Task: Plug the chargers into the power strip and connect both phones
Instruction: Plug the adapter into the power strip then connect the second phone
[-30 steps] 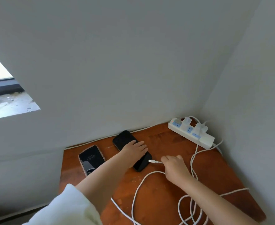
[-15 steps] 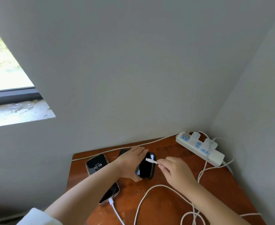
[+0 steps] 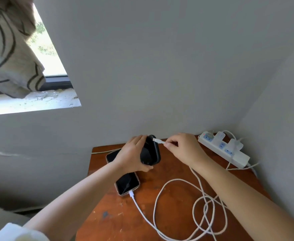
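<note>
My left hand grips a black phone and holds it tilted up off the wooden table. My right hand pinches a white cable plug, its tip right at the phone's upper end. A second phone lies flat on the table, partly under my left forearm, with a white cable plugged into its near end. The white power strip lies at the back right with two white chargers plugged in.
Loose white cable loops lie on the table's right half. Grey walls close in behind and on the right. A window sill and a patterned curtain are at the upper left.
My left hand has lifted the black phone off the table and tilted it up. My right hand has brought the plug to the phone's end. The camera view has shifted left and down.
</note>
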